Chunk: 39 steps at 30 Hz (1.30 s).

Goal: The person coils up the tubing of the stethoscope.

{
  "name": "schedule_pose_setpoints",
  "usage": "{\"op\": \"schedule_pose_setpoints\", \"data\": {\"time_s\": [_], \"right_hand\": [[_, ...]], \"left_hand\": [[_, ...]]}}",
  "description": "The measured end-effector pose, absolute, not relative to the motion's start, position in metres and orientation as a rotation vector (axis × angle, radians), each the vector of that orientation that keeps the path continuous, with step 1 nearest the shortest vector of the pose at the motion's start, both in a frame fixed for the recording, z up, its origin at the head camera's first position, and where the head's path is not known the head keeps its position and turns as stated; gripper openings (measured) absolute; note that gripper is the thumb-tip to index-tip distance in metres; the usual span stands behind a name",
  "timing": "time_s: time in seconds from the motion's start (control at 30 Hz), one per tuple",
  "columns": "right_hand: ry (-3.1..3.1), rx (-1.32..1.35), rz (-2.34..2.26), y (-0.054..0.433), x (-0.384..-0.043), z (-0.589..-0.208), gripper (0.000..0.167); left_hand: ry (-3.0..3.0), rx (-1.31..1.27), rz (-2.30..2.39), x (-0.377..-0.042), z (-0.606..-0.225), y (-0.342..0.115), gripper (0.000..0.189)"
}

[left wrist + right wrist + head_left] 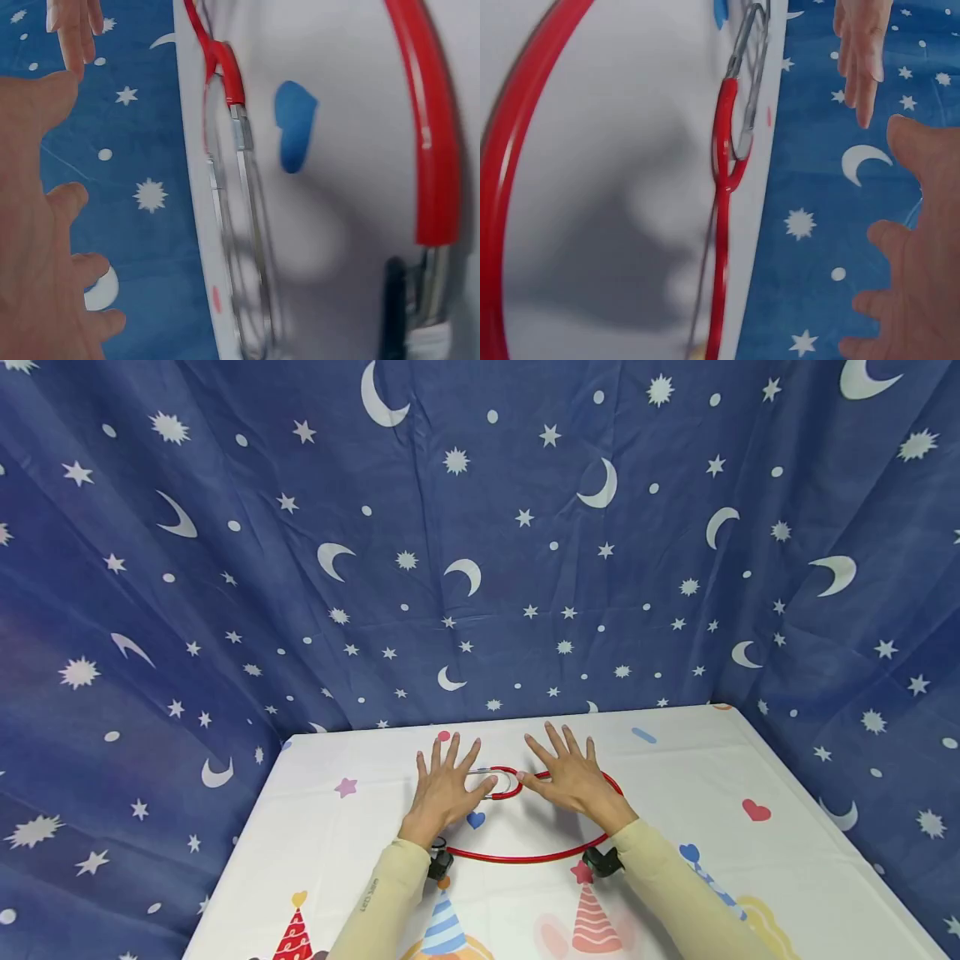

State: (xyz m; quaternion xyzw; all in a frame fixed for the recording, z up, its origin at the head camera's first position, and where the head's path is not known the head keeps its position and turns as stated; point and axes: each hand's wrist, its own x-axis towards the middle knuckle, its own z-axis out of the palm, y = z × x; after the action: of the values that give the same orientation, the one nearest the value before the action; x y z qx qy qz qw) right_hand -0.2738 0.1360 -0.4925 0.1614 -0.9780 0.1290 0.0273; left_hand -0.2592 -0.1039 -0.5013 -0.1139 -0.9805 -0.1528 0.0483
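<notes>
Head view shows the left hand (444, 789) and right hand (573, 781) palms down, fingers spread apart, gripping nothing. Both wrist views set them against the curtain (487, 485), with soft shadows on the cloth, so they seem to hover rather than press.

Just below and between them lies a red stethoscope (517, 859), outside either grasp. With twelve o'clock towards the curtain, its metal ear tubes (247, 180) sit at three o'clock from the left hand, the fork at nine from the right. Tubing passes beneath the right hand, emerges at three, then sweeps round through six to a metal end beside the left wrist; the chest piece is too blurred and hidden to make out.

That wide loop probably lets the springy tube rest flat without kinking, and the spread fingers likely keep both hands clear of it. Farther out, the white tablecloth (300, 827) meets the curtain at twelve.
</notes>
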Motion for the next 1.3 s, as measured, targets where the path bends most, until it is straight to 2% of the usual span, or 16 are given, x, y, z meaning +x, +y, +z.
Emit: {"op": "schedule_pose_setpoints", "data": {"time_s": [0.8, 1.03, 1.17, 1.3], "right_hand": [[-3.161, 0.414, 0.376, 0.144, -0.285, -0.533, 0.073], [-3.141, 0.401, 0.316, 0.144, -0.284, -0.536, 0.068], [-3.102, 0.408, 0.286, 0.144, -0.284, -0.537, 0.059], [-3.047, 0.433, 0.278, 0.144, -0.285, -0.536, 0.038]], "left_hand": [[-3.126, -0.415, -0.650, -0.273, -0.537, -0.108, 0.081], [-3.044, -0.482, -0.691, -0.277, -0.542, -0.111, 0.072], [-2.993, -0.480, -0.693, -0.278, -0.543, -0.111, 0.065], [-2.971, -0.467, -0.721, -0.277, -0.543, -0.111, 0.060]]}}
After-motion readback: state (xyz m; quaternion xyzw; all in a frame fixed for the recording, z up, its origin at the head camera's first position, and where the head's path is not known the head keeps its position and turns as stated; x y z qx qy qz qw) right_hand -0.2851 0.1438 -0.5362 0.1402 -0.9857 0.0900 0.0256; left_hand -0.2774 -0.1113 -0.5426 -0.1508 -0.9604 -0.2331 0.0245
